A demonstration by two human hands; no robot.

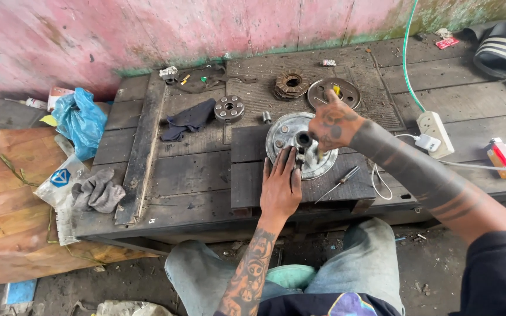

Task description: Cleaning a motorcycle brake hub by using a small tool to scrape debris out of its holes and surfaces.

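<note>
rough repair workshop | greasy plank bench (pixel 194 175) | metal clutch parts (pixel 291 85) | screwdriver (pixel 338 184) | oily rags (pixel 96 192) | peeling pink wall (pixel 147 29)

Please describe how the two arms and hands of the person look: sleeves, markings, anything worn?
Both hands are bare, without gloves. The left hand continues into a forearm covered with dark figure tattoos. The right hand is tattooed too; its forearm carries solid black bands, and a dark sleeve begins near the elbow.

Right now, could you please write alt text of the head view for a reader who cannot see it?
Both hands work on a round metal clutch part on a dark wooden bench: the left hand lies flat on its near edge, the right hand grips its top. A screwdriver, a black cloth and more metal discs lie around.
</note>
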